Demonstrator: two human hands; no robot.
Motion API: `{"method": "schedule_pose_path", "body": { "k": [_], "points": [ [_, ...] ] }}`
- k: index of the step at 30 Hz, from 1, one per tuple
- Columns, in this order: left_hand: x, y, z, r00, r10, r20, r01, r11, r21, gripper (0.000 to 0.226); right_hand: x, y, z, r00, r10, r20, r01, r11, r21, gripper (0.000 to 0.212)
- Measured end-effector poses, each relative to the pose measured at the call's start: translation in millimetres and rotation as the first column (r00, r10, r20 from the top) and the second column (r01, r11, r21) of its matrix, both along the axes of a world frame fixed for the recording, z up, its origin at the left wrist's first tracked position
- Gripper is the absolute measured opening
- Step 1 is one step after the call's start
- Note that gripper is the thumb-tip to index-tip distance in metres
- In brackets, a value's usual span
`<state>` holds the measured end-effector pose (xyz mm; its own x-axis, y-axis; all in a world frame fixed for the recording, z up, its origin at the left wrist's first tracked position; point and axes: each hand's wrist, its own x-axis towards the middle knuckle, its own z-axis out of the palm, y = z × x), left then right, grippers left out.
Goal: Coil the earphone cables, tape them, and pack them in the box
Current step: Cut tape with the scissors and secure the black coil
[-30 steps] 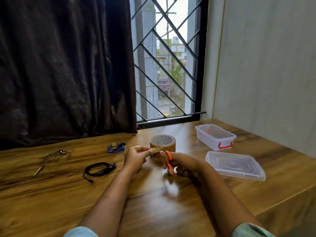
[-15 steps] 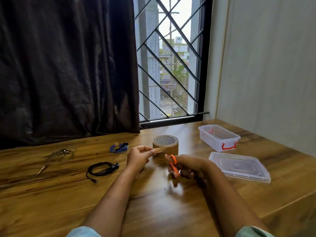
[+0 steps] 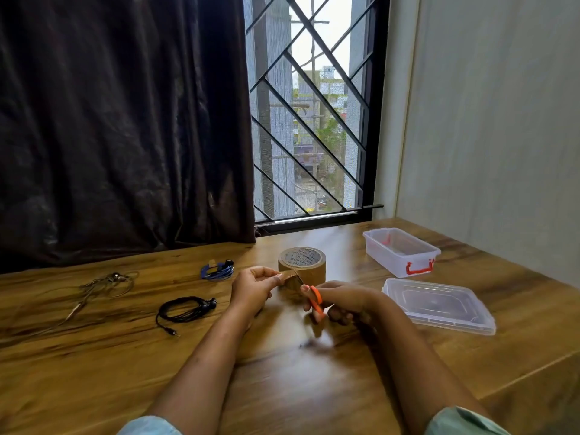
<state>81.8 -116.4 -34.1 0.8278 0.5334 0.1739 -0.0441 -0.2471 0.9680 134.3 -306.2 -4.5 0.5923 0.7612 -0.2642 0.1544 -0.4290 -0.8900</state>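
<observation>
Fig.: Cutting tape strip; scissors [image 3: 314, 298] now meet it.
L hand [image 3: 252, 288] pinches strip [image 3: 290, 275], lying left-right off roll [image 3: 302, 266]; R hand [image 3: 342, 301] grips scissors, blades angled up-left.

Daylight coming thru window [image 3: 317, 120] at 12 o'clock, glaring on table [image 3: 314, 387] w/ soft shadows; edges bowing, hands slightly blurring.

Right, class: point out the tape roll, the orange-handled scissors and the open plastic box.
tape roll [image 3: 309, 267]: head view, on its brown outer wall.
orange-handled scissors [image 3: 316, 299]: head view, on the orange handle loop in the right hand.
open plastic box [image 3: 392, 262]: head view, on its near clear side wall.
</observation>
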Motion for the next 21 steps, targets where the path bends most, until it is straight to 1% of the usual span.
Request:
{"method": "schedule_pose_path", "body": {
  "k": [7,11,13,15,19,21],
  "points": [
    [0.4,-0.4,-1.1,1.000,-0.012,0.022,0.012,1.000,0.005,0.004,0.8,0.2,-3.5,0.999,0.004,0.049,-0.005,1.000,0.013,0.034],
    [0.3,-0.8,-1.1,1.000,-0.002,0.027,0.001,1.000,0.008,0.008,2.5,-1.0,-4.7,0.997,0.027,0.073,-0.028,0.999,0.016,0.031],
    [0.4,-0.3,-1.6,1.000,0.010,0.023,-0.010,1.000,0.022,0.011,1.7,-1.5,-4.3,0.996,0.029,0.087,-0.030,0.999,0.013,0.031],
    [0.9,0.6,-2.9,0.999,0.024,0.021,-0.025,0.998,0.056,0.009,-1.0,-1.2,-2.1,0.994,0.020,0.107,-0.019,1.000,-0.006,0.031],
    [-1.2,0.1,-4.0,0.992,0.117,0.038,-0.122,0.981,0.150,0.007,-5.4,0.0,2.9,0.994,0.044,0.103,-0.035,0.996,-0.083,0.029],
    [-3.7,0.2,-3.4,0.982,0.179,0.062,-0.187,0.970,0.157,0.009,-7.3,1.6,2.6,0.998,0.021,0.065,-0.016,0.997,-0.076,0.037]
  ]
}}
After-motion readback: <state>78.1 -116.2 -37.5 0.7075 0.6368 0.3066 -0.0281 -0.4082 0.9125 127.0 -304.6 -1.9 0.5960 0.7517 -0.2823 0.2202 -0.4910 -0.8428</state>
